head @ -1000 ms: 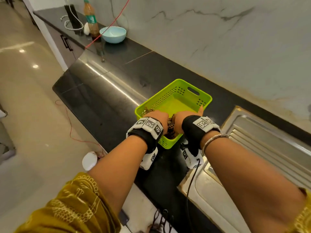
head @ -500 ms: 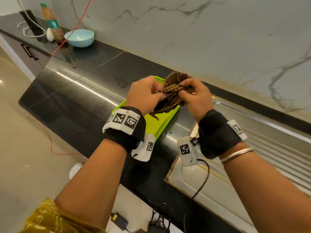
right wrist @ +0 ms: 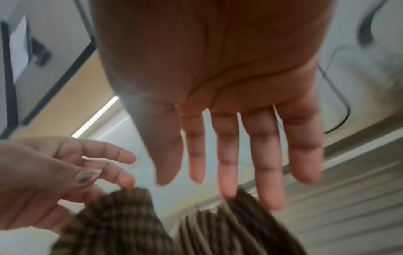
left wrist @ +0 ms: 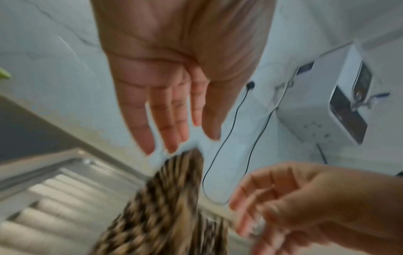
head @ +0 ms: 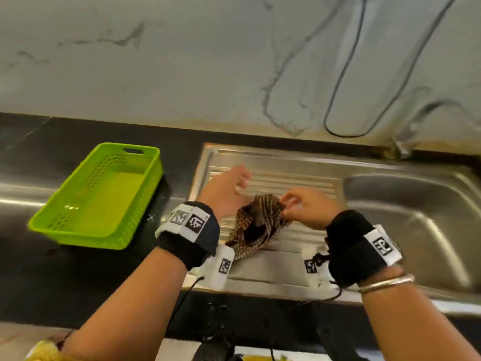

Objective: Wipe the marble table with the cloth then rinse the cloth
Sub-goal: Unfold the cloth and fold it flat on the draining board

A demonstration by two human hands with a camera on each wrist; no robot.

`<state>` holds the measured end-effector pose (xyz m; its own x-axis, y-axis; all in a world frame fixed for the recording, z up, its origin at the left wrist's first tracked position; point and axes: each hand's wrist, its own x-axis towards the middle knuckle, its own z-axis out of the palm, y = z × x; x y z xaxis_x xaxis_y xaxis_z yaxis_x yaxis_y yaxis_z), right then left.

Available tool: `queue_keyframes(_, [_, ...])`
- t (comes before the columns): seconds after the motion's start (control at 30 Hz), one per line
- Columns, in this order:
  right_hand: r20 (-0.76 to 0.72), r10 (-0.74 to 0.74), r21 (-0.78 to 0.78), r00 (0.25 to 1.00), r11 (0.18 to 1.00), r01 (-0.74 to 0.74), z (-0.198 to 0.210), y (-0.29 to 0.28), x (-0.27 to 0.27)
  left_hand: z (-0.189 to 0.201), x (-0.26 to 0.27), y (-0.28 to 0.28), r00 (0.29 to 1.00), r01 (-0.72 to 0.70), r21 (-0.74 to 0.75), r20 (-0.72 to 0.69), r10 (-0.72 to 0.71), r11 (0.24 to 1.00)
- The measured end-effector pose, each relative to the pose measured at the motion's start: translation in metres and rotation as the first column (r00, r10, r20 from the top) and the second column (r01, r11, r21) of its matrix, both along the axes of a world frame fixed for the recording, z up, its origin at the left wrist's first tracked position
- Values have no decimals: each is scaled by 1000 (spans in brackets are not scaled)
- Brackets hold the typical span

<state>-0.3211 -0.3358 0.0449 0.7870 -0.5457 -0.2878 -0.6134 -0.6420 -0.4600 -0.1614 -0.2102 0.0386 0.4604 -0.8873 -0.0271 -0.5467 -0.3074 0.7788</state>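
Observation:
The brown checked cloth (head: 256,225) is bunched over the steel drainboard (head: 273,264), its lower end on the ribs; it also shows blurred in the wrist views (left wrist: 165,207) (right wrist: 122,224). My left hand (head: 243,181) hovers just left of it with relaxed fingers (left wrist: 150,131), holding nothing. My right hand (head: 289,204) is at the cloth's upper right edge; its fingers (right wrist: 226,163) are stretched straight, the tips at the fabric without curling round it. The black stone countertop (head: 78,282) runs to the left of the drainboard.
An empty green plastic basket (head: 104,194) stands on the counter left of the drainboard. The sink basin (head: 416,217) lies to the right, with a tap base (head: 398,149) behind it. A black cable (head: 346,100) hangs on the marble wall, where a white appliance (left wrist: 327,107) is mounted.
Both hands lifted the cloth out of the green basket and carried it right over the drainboard. They have let go; the cloth now drops onto the drainboard.

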Motion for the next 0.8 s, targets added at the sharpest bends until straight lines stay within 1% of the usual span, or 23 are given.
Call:
queue_keyframes(0.03, [-103,4,-12,995,1000,-5,-6,0,-11,-10,-7,-6,998,33,123,44,-39,992])
queue_keyframes(0.07, [-144,-2,-5,990,1000,1,-11,-1,-24,-18,-16,-12,993,47,227,90,-70,973])
queue_keyframes(0.13, [-127,-42,10,991,999,44,-27,-1,-39,-34,-28,-20,985,45,377,136,-104,925])
queue_keyframes(0.23, [-64,-89,39,994,995,92,-57,-4,-41,-59,-43,-25,975,64,524,151,-166,849])
queue_keyframes(0.27, [-55,-84,52,995,995,87,-66,-5,-39,-67,-50,-27,971,66,547,157,-180,834])
queue_keyframes(0.33, [-70,-36,75,997,996,41,-79,-4,-30,-77,-60,-27,965,19,559,206,-161,829])
queue_keyframes(0.43, [-159,91,98,983,992,-76,-92,3,-15,-82,-65,-23,938,-64,513,325,-125,856])
queue_keyframes(0.47, [-183,120,101,976,990,-103,-96,4,-12,-82,-65,-21,935,-89,487,341,-95,869])
queue_keyframes(0.5, [-186,131,94,974,989,-115,-98,5,-10,-81,-64,-21,944,-110,446,326,-47,888])
queue_keyframes(0.53, [-163,128,83,978,990,-116,-100,4,-10,-78,-62,-20,962,-137,390,270,30,911])
queue_keyframes(0.57, [-107,117,72,987,991,-109,-100,2,-11,-75,-61,-19,977,-175,324,175,122,930])
queue_keyframes(0.6, [-23,78,66,997,995,-77,-100,-1,-13,-71,-60,-19,976,-217,252,63,208,943])
queue_keyframes(0.63, [84,12,85,996,996,-20,-98,-4,-15,-67,-58,-19,957,-270,177,-61,284,947])
queue_keyframes(0.67, [198,-90,140,976,988,63,-96,-9,-17,-62,-56,-20,922,-323,112,-185,340,940])
queue_keyframes(0.7, [312,-211,242,926,960,137,-90,-12,-20,-56,-55,-21,879,-377,59,-292,377,924])
queue_keyframes(0.73, [404,-328,366,854,914,178,-82,-15,-22,-50,-54,-21,845,-420,24,-355,400,907])
queue_keyframes(0.77, [473,-429,472,770,861,190,-71,-17,-26,-40,-56,-21,836,-429,-1,-379,397,903])
queue_keyframes(0.8, [524,-487,524,699,831,186,-61,-19,-28,-29,-59,-20,846,-413,-21,-378,375,910])
